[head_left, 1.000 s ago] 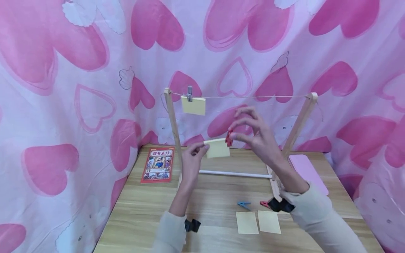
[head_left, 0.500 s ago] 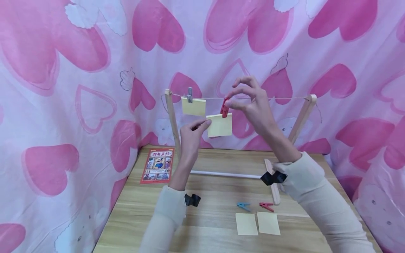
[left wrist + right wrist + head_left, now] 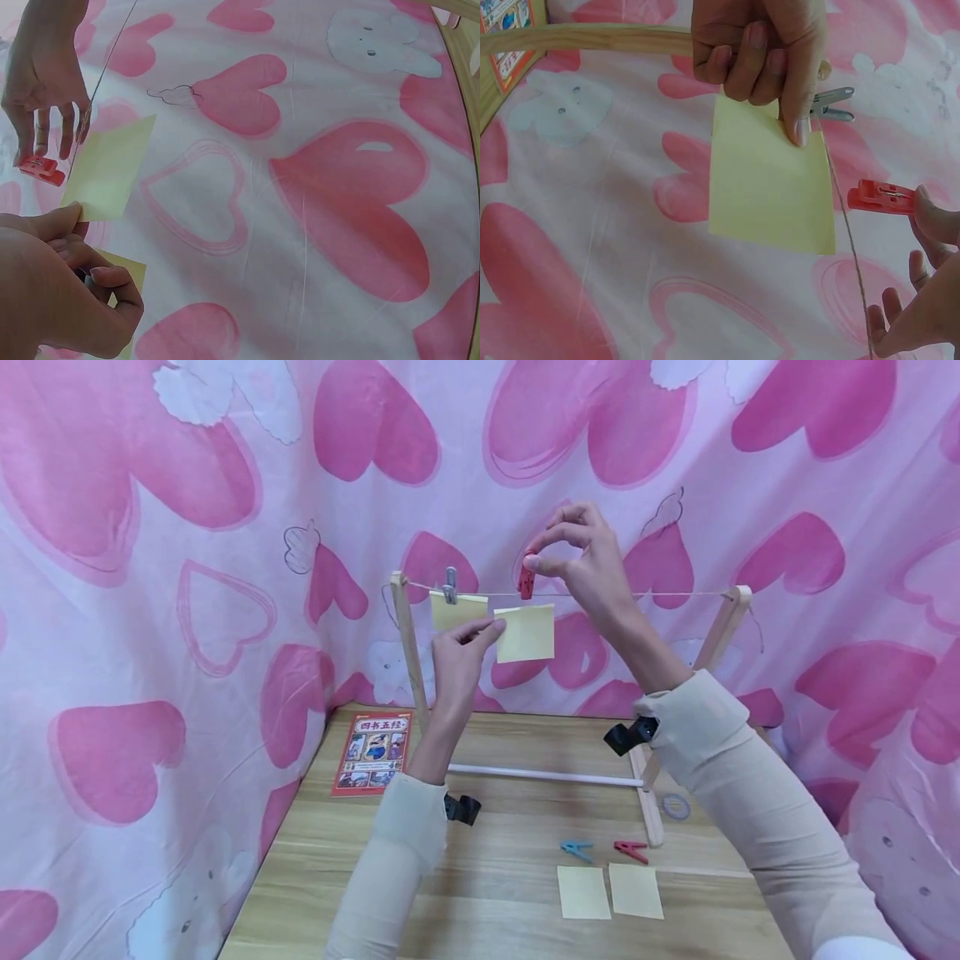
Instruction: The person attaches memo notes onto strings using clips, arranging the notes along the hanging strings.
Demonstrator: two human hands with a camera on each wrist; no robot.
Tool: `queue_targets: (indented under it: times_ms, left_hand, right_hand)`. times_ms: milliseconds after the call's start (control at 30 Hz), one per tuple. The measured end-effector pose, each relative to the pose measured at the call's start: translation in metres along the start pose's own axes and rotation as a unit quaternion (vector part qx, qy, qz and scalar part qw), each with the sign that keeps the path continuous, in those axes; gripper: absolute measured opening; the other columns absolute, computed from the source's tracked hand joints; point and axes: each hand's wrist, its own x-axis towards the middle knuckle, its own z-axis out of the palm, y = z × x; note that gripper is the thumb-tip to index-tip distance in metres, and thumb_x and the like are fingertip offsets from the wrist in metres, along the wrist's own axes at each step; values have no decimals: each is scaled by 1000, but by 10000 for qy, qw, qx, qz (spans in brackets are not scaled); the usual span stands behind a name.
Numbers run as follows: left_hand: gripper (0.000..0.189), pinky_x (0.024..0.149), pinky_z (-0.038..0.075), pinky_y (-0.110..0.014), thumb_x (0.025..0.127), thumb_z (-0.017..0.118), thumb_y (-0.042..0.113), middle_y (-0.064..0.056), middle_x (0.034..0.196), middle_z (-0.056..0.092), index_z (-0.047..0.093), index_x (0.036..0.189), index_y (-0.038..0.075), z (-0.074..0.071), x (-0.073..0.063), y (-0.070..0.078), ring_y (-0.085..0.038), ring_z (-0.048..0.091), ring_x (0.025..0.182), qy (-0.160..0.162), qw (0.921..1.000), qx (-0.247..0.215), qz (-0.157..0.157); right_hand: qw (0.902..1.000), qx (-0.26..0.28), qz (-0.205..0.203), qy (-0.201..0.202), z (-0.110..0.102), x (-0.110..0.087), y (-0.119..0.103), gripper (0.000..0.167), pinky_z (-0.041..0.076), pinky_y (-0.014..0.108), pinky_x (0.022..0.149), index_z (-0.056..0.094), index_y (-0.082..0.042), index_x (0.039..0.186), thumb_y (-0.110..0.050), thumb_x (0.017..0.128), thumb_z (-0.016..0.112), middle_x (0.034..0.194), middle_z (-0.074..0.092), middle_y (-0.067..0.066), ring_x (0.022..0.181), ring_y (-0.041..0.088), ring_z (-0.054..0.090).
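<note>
My left hand (image 3: 459,664) pinches a yellow sticky note (image 3: 527,635) by its left edge, just under a string (image 3: 660,593) strung between two wooden posts. Higher up, my right hand (image 3: 588,560) holds a red clothespin (image 3: 527,578) between thumb and fingers, its other fingers spread. The clothespin's tip overlaps the string in the head view; in the right wrist view the red clothespin (image 3: 883,196) sits apart from the note (image 3: 772,184). Left of them, a grey clothespin (image 3: 450,585) clips another yellow note (image 3: 453,610) to the string, partly behind my left hand.
On the wooden table (image 3: 517,868) lie two yellow notes (image 3: 583,893), a blue clothespin (image 3: 577,849) and a second red clothespin (image 3: 632,850). A red booklet (image 3: 372,753) lies at the left. A white bar (image 3: 547,774) joins the stand's posts; a clear ring (image 3: 676,807) lies right.
Both hands have risen toward the string, the left bringing the note up. The red clothespin, at the note's top edge before, is now above it, apart from the paper.
</note>
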Motion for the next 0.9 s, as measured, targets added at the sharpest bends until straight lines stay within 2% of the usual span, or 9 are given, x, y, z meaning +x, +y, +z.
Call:
queue_targets:
  times_ms: [233, 533, 733, 900]
  left_hand:
    - [21, 65, 35, -24, 100, 82, 18, 6, 71, 50, 85, 112, 0, 6, 3, -1, -10, 43, 71, 149, 9997, 96, 182]
    - [21, 69, 40, -24, 100, 82, 16, 6, 72, 54, 85, 112, -1, 8, 6, 1, -9, 48, 74, 303, 9991, 30, 310]
    - [21, 69, 40, -23, 100, 82, 15, 6, 73, 54, 84, 112, -2, 7, 7, 1, -9, 48, 74, 307, 9989, 10, 368]
    - [20, 68, 39, -23, 100, 81, 14, 7, 73, 54, 84, 112, -2, 6, 5, -2, -8, 47, 73, 246, 9990, -24, 382]
  right_hand:
    - [9997, -205, 63, -84, 5, 5, 9, 11, 32, 43, 122, 83, 3, 102, -5, 94, 82, 116, 53, -8, 132, 11, 44]
    - [9989, -361, -33, -295, 9, 6, 11, 5, 31, 44, 121, 85, -3, 97, -5, 92, 82, 116, 55, -6, 131, 13, 43]
    - [9979, -395, 124, -488, 8, 4, 10, 13, 34, 44, 118, 83, 1, 103, -8, 92, 82, 117, 52, -4, 127, 13, 43]
    - [9946, -719, 298, -685, 5, 1, 11, 23, 36, 49, 118, 82, 0, 109, -17, 93, 83, 126, 52, 1, 132, 19, 43]
